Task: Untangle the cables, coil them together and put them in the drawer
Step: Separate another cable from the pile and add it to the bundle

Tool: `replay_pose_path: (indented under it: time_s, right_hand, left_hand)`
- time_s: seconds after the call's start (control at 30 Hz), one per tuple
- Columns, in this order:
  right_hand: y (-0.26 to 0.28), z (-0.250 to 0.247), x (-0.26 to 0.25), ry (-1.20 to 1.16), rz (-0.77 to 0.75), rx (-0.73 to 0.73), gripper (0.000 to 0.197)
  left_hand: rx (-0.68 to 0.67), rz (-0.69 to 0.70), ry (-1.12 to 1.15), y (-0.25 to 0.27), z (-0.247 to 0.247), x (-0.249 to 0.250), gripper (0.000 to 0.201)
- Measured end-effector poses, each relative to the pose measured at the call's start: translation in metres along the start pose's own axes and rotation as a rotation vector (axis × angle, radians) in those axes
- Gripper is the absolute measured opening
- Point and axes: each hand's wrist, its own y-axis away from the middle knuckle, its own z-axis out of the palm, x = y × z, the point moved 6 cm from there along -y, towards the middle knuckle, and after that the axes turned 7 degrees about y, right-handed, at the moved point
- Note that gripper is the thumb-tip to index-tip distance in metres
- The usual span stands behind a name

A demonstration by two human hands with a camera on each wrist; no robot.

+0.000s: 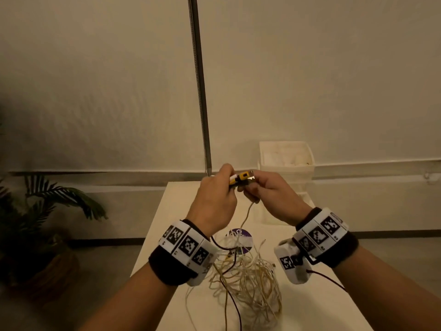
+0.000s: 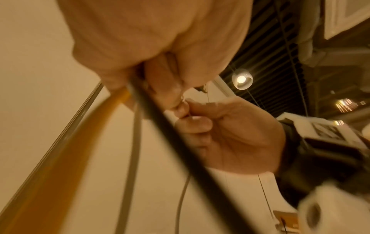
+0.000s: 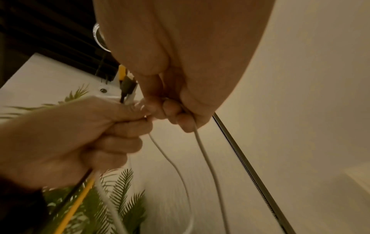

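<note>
White table [image 1: 181,235] holds tangled cables [image 1: 250,278]; potted plant [image 1: 47,211] beside it.

I see both forearms reaching forward and converging, the hands raised and nearly touching at the fingertips. My left hand [image 1: 213,199] is closed in a fist, back toward the head camera, fingers [image 3: 128,126] curled tight around what it grips. My right hand [image 1: 269,194] faces it, thumb and fingers [image 2: 192,125] bent in a pinch. Each wrist wears a dark band carrying white marker tags
</note>
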Motion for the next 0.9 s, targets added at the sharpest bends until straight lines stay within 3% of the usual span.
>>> replay_pose_path:
  time_s: [0.1, 0.2, 0.27, 0.33, 0.4, 0.5, 0.63, 0.73, 0.8, 0.9]
  right_hand:
    - [0.008, 0.015, 0.018, 0.006, 0.042, -0.007, 0.028]
    - [0.03, 0.037, 0.057, -0.013, 0.178, -0.079, 0.029]
    - [0.039, 0.038, 0.073, -0.047, 0.242, -0.06, 0.03]
    - [0.035, 0.032, 0.069, -0.09, 0.252, -0.023, 0.031]
    - [0.024, 0.024, 0.05, -0.114, 0.237, 0.001, 0.031]
    - [0.007, 0.01, 0.025, -0.129, 0.236, 0.022, 0.03]
    - [-0.003, -0.004, 0.02, -0.129, 0.274, 0.043, 0.031]
    - [-0.004, -0.003, 0.024, -0.106, 0.303, 0.028, 0.031]
    - [-0.001, -0.001, 0.021, -0.107, 0.275, 0.009, 0.027]
    - [0.005, 0.006, 0.013, -0.027, 0.218, -0.082, 0.024]
  left_hand:
    - [0.204, -0.003, 0.092, -0.009, -0.026, 0.004, 0.015]
    - [0.415, -0.058, 0.173, -0.019, -0.059, -0.004, 0.017]
    - [0.372, -0.066, 0.127, -0.018, -0.061, -0.005, 0.02]
    - [0.271, -0.079, 0.08, -0.007, -0.046, -0.003, 0.046]
    - [0.133, -0.023, 0.014, 0.004, -0.021, 0.003, 0.074]
    - [0.048, 0.1, -0.052, 0.011, -0.003, 0.014, 0.091]
    - [0.211, 0.275, 0.019, 0.009, -0.019, 0.025, 0.083]
    - [0.13, 0.333, 0.028, 0.009, -0.014, 0.033, 0.086]
    - [-0.007, 0.251, 0.027, 0.009, 0.002, 0.023, 0.083]
    - [-0.122, 0.027, 0.025, 0.005, 0.015, -0.007, 0.056]
